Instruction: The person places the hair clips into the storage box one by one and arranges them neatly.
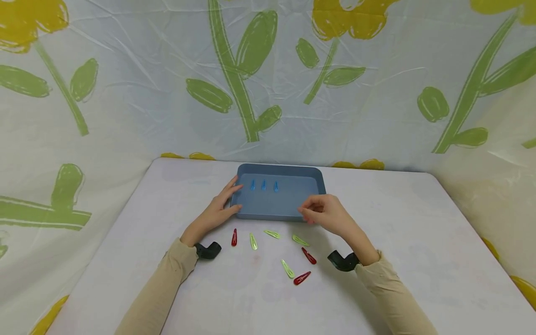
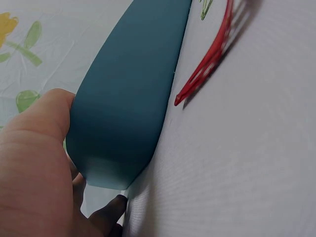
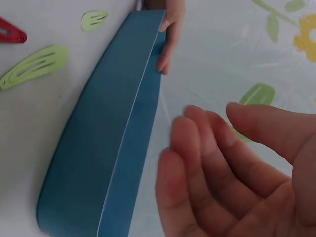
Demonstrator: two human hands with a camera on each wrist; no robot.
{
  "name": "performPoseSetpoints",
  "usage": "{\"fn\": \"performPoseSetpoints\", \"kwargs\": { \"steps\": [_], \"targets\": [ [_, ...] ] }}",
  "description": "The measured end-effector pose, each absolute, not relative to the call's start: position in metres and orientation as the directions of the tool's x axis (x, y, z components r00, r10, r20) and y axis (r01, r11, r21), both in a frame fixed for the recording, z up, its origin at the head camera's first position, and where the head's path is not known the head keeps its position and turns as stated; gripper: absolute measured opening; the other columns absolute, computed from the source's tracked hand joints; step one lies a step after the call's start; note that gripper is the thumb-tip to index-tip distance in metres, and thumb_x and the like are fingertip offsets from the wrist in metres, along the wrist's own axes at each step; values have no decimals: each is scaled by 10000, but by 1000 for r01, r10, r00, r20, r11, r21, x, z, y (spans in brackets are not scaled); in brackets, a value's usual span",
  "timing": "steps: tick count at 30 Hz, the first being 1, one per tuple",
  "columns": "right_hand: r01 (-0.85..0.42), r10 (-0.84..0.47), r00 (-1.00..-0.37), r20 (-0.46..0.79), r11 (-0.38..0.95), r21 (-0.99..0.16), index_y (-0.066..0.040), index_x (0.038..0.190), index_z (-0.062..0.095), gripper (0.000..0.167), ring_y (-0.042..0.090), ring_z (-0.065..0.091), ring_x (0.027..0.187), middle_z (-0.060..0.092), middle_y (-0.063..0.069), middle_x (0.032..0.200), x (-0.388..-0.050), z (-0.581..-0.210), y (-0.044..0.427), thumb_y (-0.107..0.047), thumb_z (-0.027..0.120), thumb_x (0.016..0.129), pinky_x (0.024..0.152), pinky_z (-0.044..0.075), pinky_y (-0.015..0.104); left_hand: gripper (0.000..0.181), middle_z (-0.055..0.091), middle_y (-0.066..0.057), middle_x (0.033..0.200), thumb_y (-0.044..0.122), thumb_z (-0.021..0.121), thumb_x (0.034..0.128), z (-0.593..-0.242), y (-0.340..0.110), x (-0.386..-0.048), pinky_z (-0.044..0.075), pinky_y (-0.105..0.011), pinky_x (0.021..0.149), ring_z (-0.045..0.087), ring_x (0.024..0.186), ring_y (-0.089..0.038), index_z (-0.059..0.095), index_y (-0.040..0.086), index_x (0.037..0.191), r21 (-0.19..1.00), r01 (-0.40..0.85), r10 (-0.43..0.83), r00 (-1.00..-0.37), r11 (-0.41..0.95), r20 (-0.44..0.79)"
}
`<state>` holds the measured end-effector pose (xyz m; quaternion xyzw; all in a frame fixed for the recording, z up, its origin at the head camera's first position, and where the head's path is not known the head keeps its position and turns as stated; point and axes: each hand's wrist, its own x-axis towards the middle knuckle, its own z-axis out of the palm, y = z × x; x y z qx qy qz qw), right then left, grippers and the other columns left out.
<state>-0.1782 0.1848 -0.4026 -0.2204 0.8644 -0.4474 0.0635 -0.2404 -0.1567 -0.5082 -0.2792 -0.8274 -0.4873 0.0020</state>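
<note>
L hand [image 1: 215, 211], fingers spread, on smooth blue rect. tray's [image 1: 268, 217] L rim; R hand [image 1: 326, 213], fingers loosely bent, thumb apart, o/ front-R corner, wide tray floor btwn.

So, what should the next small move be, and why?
Probably lower the right hand to the nearest green clip: the hand looks empty, that clip lies outside the tray, and three blue clips lie in a row inside.

- Wrinkled whitish sheet [image 1: 138, 121] behind and on both sides of the counter [image 1: 226, 298].
- Large yellow flowers [image 1: 374, 21] on it, with green stems [image 1: 232, 70] and leaves [image 1: 257, 44].
- Pale, smooth counter top, yellow patches [image 1: 371, 164] showing along its far edge.
</note>
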Motion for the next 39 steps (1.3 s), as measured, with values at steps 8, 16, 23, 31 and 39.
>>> {"fn": "performPoseSetpoints", "kwargs": {
  "steps": [8,16,23,31,39],
  "targets": [
    [-376,-512,-859,7,621,-688,-54,904,768,58,126,640,719,714,-15,808,-184,-413,185,-87,722,894,658,531,297,590,83,-195,1643,40,590,972,-480,-149,-222,134,-627,1156,85,1505,-359,342,-59,1498,825,441,454,-852,353,261],
    [-407,-545,-835,-70,699,-589,-17,869,764,34,108,609,728,704,-20,799,-186,-418,183,-16,744,840,673,538,286,582,88,-228,1633,17,584,968,-470,-148,-217,152,-612,1160,97,1495,-398,344,-76,1490,828,430,460,-854,360,243],
    [-380,-537,-835,-120,720,-580,-28,841,753,59,97,598,690,690,-5,774,-184,-418,182,21,732,815,625,523,271,582,88,-233,1632,8,585,963,-471,-147,-218,156,-619,1156,99,1494,-401,344,-85,1485,831,436,461,-850,346,254],
    [-340,-497,-854,-150,754,-562,-20,850,756,52,111,608,687,692,8,776,-181,-415,182,13,744,812,623,528,283,581,88,-231,1632,6,583,965,-470,-148,-217,159,-615,1157,100,1494,-399,345,-77,1488,825,439,461,-850,356,254],
    [-317,-464,-870,-164,784,-534,-28,843,750,52,119,614,696,688,12,781,-181,-416,183,-13,779,803,637,535,296,580,89,-223,1635,11,585,964,-471,-148,-217,150,-623,1155,103,1494,-397,350,-74,1487,827,430,456,-856,362,245]
  ]
}}
